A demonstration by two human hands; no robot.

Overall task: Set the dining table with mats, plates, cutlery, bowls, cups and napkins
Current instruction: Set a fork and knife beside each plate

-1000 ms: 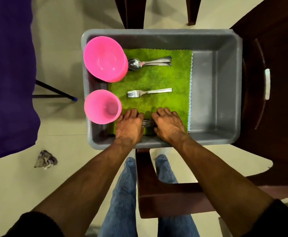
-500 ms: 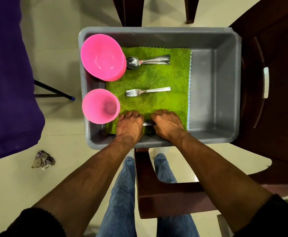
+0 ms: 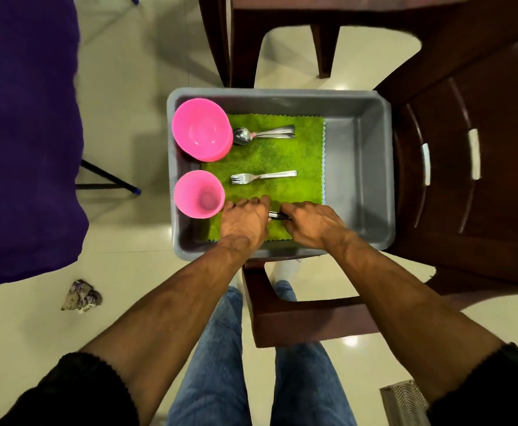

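Over a grey tub [image 3: 359,167] set on a brown chair [image 3: 466,186], we worked at gathering cutlery, an early step in laying the table. Our left hand [image 3: 245,221] and right hand [image 3: 311,222] lay knuckles-up on the near edge of the green mat [image 3: 282,155], fingers curled over a bundle of metal cutlery [image 3: 277,215], of which only a short stretch showed between them; we could not tell how firmly either hand gripped it. A single fork [image 3: 262,176] and stacked spoons [image 3: 264,135] lay further back on the mat, beside the pink bowls [image 3: 201,129] and pink cup [image 3: 198,193] along the tub's left wall. The next move, we judged, called for lifting the bundle clear without spilling pieces, then carrying it to the table.
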